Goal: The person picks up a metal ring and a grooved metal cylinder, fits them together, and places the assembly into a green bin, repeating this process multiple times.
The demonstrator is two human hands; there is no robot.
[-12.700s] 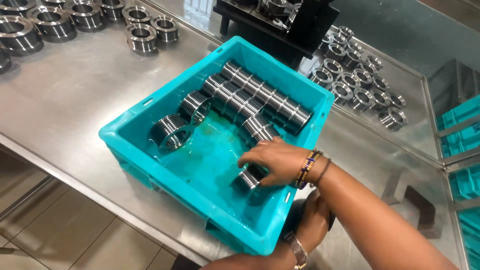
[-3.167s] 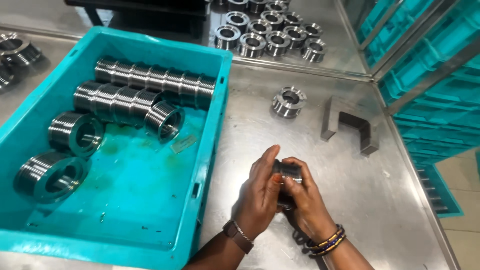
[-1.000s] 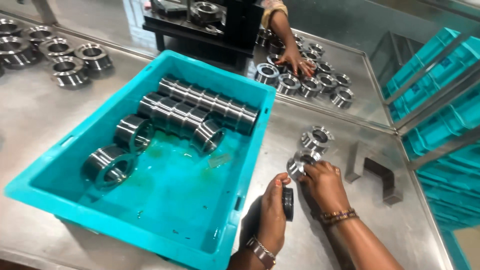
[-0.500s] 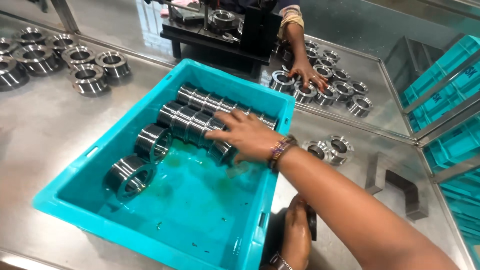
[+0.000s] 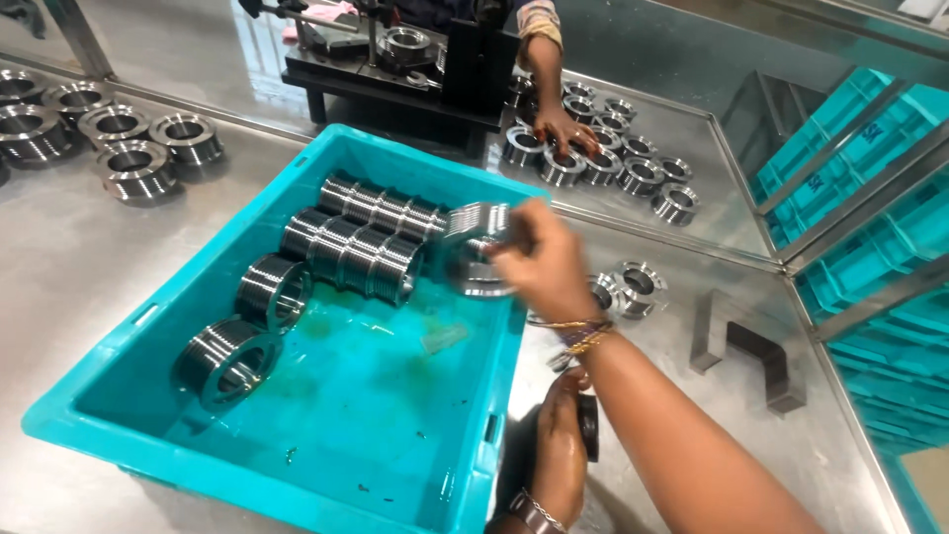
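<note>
- Head view: I am gripping a ring (image 5: 474,247) in my right hand (image 5: 542,265), fingers closed round its rim, holding it above the right side of the bin (image 5: 326,504); motion is blurring the ring.
- I am resting my left hand (image 5: 556,445) on the table (image 5: 69,267) just outside the bin's right wall, and it is curling round a dark round part (image 5: 589,427); I cannot tell how firmly it is closing.
- Two rows of rings (image 5: 361,237) are lying inside the bin along its far wall, and two single rings (image 5: 247,326) are lying by its left wall.
- Two small rings (image 5: 628,287) are sitting on the table just right of the bin, behind my right wrist.
- A grey bracket (image 5: 741,346) is lying further right of the bin.
- Another person's hand (image 5: 563,129) is touching a cluster of rings (image 5: 613,158) beyond the bin's far right corner.
- Larger rings (image 5: 109,138) are standing on the table left of the bin.
</note>
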